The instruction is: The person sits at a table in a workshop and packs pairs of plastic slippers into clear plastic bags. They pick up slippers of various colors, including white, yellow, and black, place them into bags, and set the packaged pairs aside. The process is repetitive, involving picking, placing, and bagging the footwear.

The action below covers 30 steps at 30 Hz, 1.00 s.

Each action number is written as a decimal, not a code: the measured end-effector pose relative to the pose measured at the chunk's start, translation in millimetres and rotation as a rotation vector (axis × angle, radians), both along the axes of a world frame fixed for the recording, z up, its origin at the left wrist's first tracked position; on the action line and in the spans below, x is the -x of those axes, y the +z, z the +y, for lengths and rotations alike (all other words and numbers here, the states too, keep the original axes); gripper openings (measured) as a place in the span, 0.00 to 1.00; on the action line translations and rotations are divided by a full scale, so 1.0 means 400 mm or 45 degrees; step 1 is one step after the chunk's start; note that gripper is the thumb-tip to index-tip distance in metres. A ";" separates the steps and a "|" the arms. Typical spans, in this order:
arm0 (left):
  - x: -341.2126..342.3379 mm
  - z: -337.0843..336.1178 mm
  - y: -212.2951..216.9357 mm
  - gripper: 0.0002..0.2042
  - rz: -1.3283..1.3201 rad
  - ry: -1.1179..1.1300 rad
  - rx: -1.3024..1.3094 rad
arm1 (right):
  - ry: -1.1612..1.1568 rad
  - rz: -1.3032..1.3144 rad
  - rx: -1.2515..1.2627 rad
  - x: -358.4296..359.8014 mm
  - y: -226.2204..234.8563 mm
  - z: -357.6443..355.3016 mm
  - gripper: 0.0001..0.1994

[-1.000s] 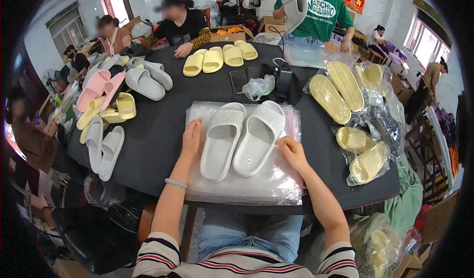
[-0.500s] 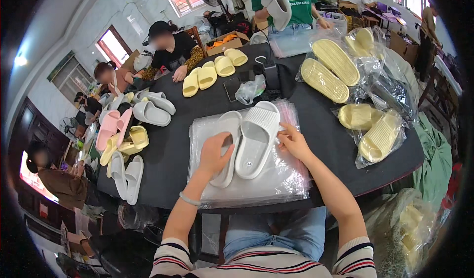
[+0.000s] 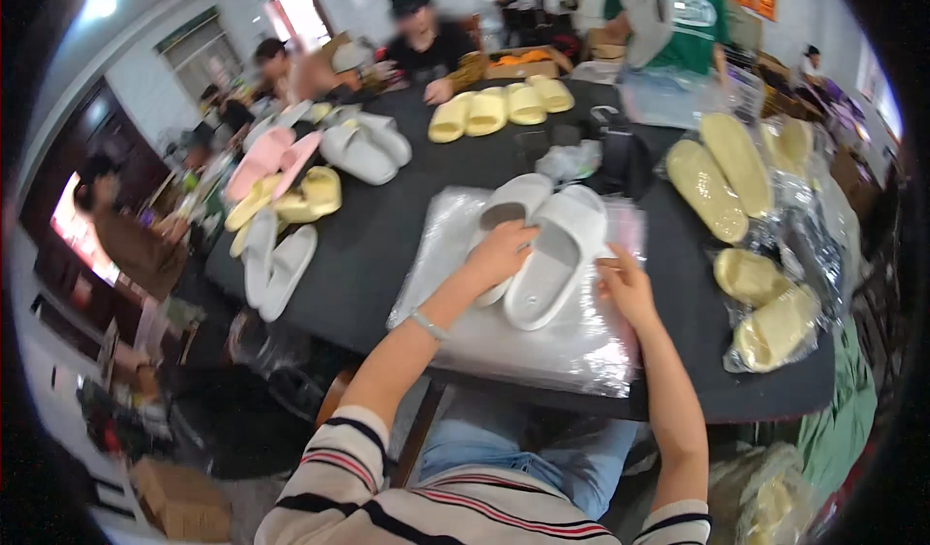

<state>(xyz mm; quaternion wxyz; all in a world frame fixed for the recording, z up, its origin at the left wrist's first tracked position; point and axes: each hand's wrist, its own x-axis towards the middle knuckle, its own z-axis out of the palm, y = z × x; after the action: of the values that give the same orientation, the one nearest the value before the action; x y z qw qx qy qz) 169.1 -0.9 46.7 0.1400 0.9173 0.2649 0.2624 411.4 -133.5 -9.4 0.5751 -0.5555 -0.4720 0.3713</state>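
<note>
A pair of light grey slide slippers lies side by side, toes away from me, on a stack of clear plastic bags point(image 3: 455, 337). My left hand point(image 3: 502, 254) is laid across the left slipper point(image 3: 518, 196), closed on it, its fingertips at the inner edge beside the right slipper point(image 3: 547, 293). This hand hides much of the left slipper's footbed. Close by the outer edge of the right slipper is my right hand point(image 3: 628, 285), its bent fingers apart and nothing seen in them. Whether it touches the slipper I cannot tell.
Yellow slippers point(image 3: 487, 111) line the far table edge. Grey, pink and yellow pairs point(image 3: 281, 269) crowd the left. Bagged yellow slippers point(image 3: 712, 191) lie right. Across the table, a person in green point(image 3: 688, 31) holds grey slippers; another in a dark cap point(image 3: 421, 51) sits nearby.
The view has turned, so the table appears farther right. My left hand has moved across the left slipper toward the right one. My right hand stays by the right slipper's outer side.
</note>
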 end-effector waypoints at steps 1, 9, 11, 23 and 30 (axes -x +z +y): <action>0.000 -0.020 0.030 0.16 -0.041 -0.005 0.025 | -0.031 0.034 -0.040 -0.009 -0.008 -0.013 0.22; 0.395 0.008 0.092 0.13 -0.123 0.391 0.155 | 0.025 -0.110 -0.049 0.015 0.022 -0.025 0.20; 0.511 0.030 0.127 0.11 -0.089 0.498 0.110 | 0.041 -0.108 -0.044 0.013 0.017 -0.023 0.21; 0.834 -0.001 0.029 0.22 0.399 0.946 -0.089 | 0.012 -0.161 -0.013 0.025 0.031 -0.024 0.21; 1.069 -0.050 -0.126 0.34 -0.008 1.521 -0.405 | 0.023 -0.165 0.001 0.034 0.039 -0.027 0.20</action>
<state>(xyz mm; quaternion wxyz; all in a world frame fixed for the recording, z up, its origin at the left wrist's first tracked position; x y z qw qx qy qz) -258.7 -20.7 -3.6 -0.1690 0.6194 0.6899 0.3344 397.8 -144.2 6.1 0.5396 -0.5744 -0.5132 0.3399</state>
